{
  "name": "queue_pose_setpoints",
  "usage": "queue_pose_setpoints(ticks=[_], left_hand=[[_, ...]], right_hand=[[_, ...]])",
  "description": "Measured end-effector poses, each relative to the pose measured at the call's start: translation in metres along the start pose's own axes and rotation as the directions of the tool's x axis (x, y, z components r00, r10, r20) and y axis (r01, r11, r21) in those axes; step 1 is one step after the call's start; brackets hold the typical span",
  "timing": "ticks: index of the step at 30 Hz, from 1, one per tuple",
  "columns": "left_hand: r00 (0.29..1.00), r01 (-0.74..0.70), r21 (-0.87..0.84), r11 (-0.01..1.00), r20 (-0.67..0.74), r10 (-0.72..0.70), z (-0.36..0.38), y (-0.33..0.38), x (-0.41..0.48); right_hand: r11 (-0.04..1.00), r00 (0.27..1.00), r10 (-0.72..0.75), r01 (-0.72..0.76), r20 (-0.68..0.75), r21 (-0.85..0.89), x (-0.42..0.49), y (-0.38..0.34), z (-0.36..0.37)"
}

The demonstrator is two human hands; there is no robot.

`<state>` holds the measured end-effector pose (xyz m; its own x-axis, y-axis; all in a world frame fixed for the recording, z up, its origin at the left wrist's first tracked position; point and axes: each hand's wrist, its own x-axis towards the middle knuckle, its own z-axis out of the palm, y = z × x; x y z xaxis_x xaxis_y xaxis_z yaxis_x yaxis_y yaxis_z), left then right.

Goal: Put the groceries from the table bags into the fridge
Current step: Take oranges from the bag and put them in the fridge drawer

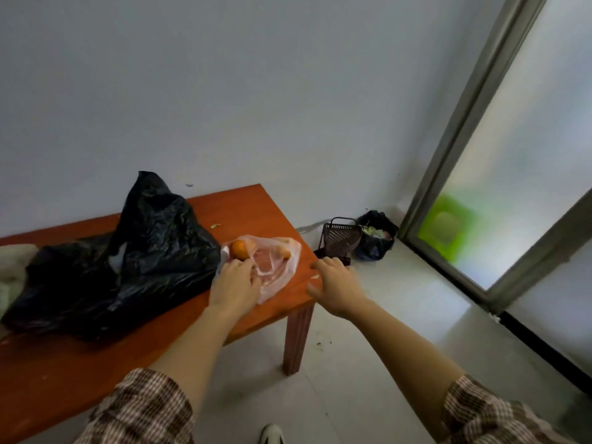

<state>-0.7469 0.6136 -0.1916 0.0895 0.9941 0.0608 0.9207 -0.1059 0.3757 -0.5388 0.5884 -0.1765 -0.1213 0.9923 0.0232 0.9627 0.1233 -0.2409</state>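
Thin clear plastic bag is lying crumpled on the near right corner of the table, its film showing pinkish over the wood. One round orange is sitting at the bag's left edge, at its mouth. A second orange-coloured fruit is showing through the film at the far right side. The film is too blurred to tell whether it is printed.

Left hand is resting on the bag's near left part, palm down, with the fingers bending forward onto the film just short of the orange. The fingertips are hiding in the folds, so I cannot tell whether they are pinching the plastic or only touching it. Right hand is hovering past the table corner, holding nothing, fingers spread and relaxed.

Large black bag is slumping just left of the clear bag and touching it, one peak standing up, the surface glossy and wrinkled. A pale cloth is showing at the far left edge.

Table is red-orange wood, standing against a white wall. On the floor beyond it, a dark slotted dustpan is standing upright beside a dark bin bag holding scraps. A frosted glass door is filling the right side. Checked sleeves are covering both upper forearms.
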Motion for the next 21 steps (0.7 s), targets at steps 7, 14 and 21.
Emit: queue_pose_setpoints(ticks=[7, 14, 21], left_hand=[[0.990, 0.035, 0.040, 0.999, 0.138, -0.040, 0.044, -0.047, 0.089], [0.949, -0.127, 0.177, 0.976, 0.309, 0.068, 0.087, -0.069, 0.136], [0.894, -0.335, 0.197, 0.921, 0.375, 0.245, 0.092, -0.078, 0.182]], right_hand=[[0.990, 0.988, -0.129, 0.133, 0.090, -0.040, 0.105, -0.003, 0.053], [0.842, 0.878, -0.325, 0.437, 0.351, -0.315, 0.164, 0.017, 0.094], [0.869, 0.960, -0.143, 0.239, 0.242, -0.434, 0.222, 0.032, 0.103]])
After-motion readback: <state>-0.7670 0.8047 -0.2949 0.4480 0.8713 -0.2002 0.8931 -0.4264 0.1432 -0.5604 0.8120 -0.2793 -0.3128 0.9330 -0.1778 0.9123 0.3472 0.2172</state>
